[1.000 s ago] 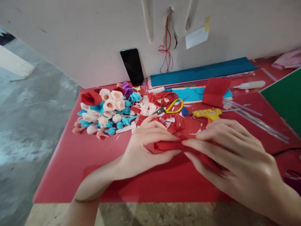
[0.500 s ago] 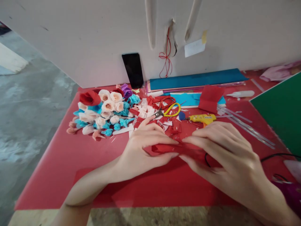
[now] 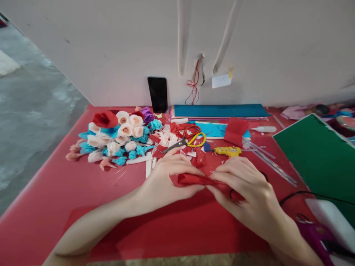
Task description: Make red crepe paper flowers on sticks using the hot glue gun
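Observation:
My left hand (image 3: 166, 181) and my right hand (image 3: 244, 188) meet at the middle of the red table (image 3: 83, 199). Both pinch a folded strip of red crepe paper (image 3: 194, 180) between thumb and fingers, left hand at its left end, right hand over its right part. The strip lies low, just above the tabletop. Red and white paper scraps (image 3: 172, 142) lie just beyond my fingers.
A heap of paper roses (image 3: 116, 136) in white, blue, red and purple lies at the back left. Scissors (image 3: 185, 141), a yellow glue gun (image 3: 226, 150), glue sticks (image 3: 269, 162), blue paper (image 3: 219, 110), a phone (image 3: 158, 94) and a green sheet (image 3: 318, 155) surround them. A black cable (image 3: 310, 194) runs right.
The view has tilted up and pulled back, so more of the wall and green sheet shows. My hands stay together on the red strip, working it between the fingers.

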Demonstrator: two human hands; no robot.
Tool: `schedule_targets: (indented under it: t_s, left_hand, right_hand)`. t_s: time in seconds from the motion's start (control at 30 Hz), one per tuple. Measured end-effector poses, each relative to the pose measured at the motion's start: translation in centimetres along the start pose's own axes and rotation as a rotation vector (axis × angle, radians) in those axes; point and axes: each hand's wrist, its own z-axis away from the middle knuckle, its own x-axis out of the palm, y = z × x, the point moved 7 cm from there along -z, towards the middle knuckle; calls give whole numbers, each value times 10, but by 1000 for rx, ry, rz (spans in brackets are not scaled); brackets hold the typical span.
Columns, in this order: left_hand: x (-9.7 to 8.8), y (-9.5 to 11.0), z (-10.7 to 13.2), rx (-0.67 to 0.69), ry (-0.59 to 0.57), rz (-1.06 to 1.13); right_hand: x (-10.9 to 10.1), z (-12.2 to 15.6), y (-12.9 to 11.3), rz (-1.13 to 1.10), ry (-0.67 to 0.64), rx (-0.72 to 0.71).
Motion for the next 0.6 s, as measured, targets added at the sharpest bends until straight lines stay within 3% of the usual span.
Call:
schedule_targets:
  t_s: [0.1, 0.17, 0.23, 0.3, 0.47, 0.6]
  left_hand:
    - [-6, 1, 1, 13, 37, -7]
    - [-13, 3, 1, 43, 77, -7]
    - [-20, 5, 1, 70, 113, 1]
    - [-25, 6, 0, 77, 139, 0]
    - [-32, 5, -1, 57, 164, -32]
    - [-33, 8, -1, 87, 163, -36]
  right_hand:
    - [-17, 3, -4, 55, 31, 3]
    - [-39, 10, 4, 101, 132, 72]
    - [-60, 22, 25, 150, 274, 213]
    - [-65, 39, 59, 213, 324, 382]
    - [-8, 81, 158, 212, 61, 592]
    - [32, 107, 209, 120, -61, 719]
